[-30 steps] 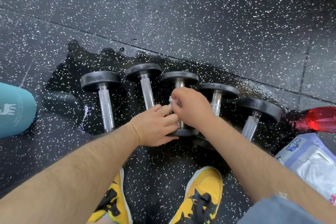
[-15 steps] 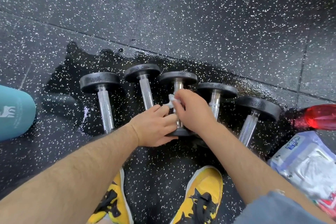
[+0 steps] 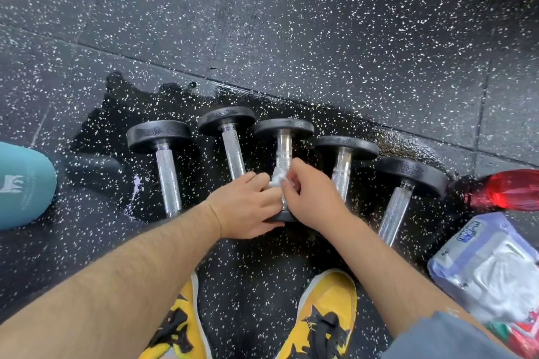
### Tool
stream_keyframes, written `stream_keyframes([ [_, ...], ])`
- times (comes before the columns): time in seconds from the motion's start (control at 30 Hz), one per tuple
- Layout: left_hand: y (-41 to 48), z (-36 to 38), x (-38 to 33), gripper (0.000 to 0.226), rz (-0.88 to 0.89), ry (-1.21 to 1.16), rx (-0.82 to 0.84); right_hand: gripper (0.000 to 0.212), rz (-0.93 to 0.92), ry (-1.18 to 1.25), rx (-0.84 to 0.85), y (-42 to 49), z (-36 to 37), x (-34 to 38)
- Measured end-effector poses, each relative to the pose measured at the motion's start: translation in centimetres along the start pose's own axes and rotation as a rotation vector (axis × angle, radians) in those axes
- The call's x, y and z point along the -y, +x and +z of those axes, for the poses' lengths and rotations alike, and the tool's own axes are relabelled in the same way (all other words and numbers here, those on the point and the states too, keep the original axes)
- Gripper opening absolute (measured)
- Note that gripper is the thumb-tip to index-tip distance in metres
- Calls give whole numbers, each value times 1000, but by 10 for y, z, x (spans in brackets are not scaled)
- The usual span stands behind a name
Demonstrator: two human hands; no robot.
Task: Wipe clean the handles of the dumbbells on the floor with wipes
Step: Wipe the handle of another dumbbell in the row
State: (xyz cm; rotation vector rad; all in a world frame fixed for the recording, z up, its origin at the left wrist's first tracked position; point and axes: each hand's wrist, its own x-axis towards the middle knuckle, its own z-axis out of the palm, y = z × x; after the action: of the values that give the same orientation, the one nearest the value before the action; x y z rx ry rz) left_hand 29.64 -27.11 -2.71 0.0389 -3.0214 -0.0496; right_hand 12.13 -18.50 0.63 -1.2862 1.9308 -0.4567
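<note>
Several black dumbbells with chrome handles lie side by side on a wet patch of the speckled floor. My right hand (image 3: 310, 198) grips a crumpled white wipe (image 3: 277, 179) wrapped round the lower handle of the middle dumbbell (image 3: 283, 137). My left hand (image 3: 248, 205) rests beside it, fingers curled over the near weight of that dumbbell and touching the wipe. The dumbbell's near end is mostly hidden by both hands.
A pack of wipes (image 3: 490, 268) lies at the right, with a red bottle (image 3: 513, 189) beyond it. A teal bottle (image 3: 23, 183) lies at the left edge. My yellow shoes (image 3: 320, 318) stand just below the dumbbells. Floor seams run across behind them.
My right hand has slid the wipe down the middle handle toward me, exposing more chrome above. My left hand has stayed on the near end.
</note>
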Motion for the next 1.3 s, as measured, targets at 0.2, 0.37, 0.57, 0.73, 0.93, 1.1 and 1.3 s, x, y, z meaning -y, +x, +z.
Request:
stream_keyframes([
  [0.2, -1, -2, -1, 40, 17, -7, 34, 18, 54, 74, -84, 21, -5, 3],
  [0.37, 0, -3, 0, 40, 15, -10, 39, 16, 124, 120, -30, 8, -1, -3],
  [0.57, 0, -5, -1, 39, 25, -19, 53, 17, 332, 390, -99, 28, -1, -7],
  [0.73, 1, -6, 1, 38, 14, -27, 52, 11, 343, 381, -59, 30, -3, -3],
  [0.93, 0, -2, 0, 39, 23, -27, 43, 8, 430, 381, 16, 35, 3, -7],
  [1.1, 1, -5, 1, 38, 20, -24, 42, 21, 393, 375, 6, 35, -8, -2],
  [1.3, 0, -4, 1, 38, 28, -17, 52, 10, 454, 414, -23, 28, -1, -11],
])
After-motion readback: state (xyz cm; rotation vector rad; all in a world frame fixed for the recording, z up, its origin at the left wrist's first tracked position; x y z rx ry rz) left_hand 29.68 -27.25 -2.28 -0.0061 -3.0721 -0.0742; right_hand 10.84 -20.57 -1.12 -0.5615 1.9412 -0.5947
